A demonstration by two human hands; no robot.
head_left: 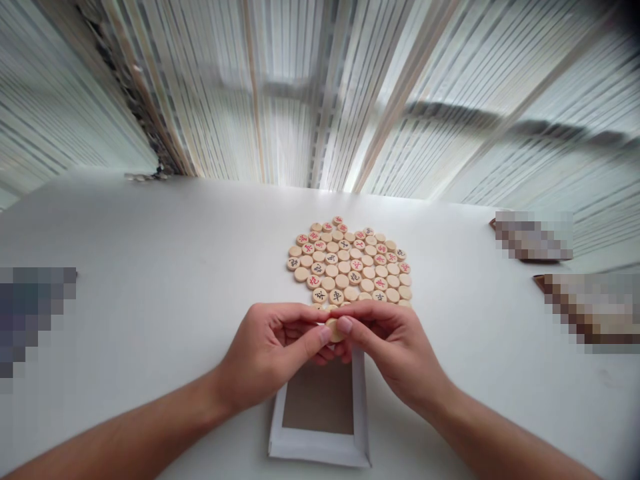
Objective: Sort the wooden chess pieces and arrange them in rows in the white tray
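Observation:
A round wooden xiangqi piece (334,330) is pinched between the fingertips of both hands, its plain side toward me. My left hand (287,337) grips it from the left, thumb and fingers closed. From the other side my right hand (377,333) closes on the same piece, the thumb over its edge. Just beyond the hands, many more xiangqi pieces (343,267) lie close together on the white table. Some show red or black characters, others are blank side up. Below the hands is a shallow white box (313,448) with a brown bottom; its far end is hidden.
The white table (175,267) reaches back to a striped curtain (290,100). Two blurred-out framed objects (537,240) stand at the right, and a dark blurred-out object (30,313) is at the left edge. A beaded cord (147,175) hangs at the back left.

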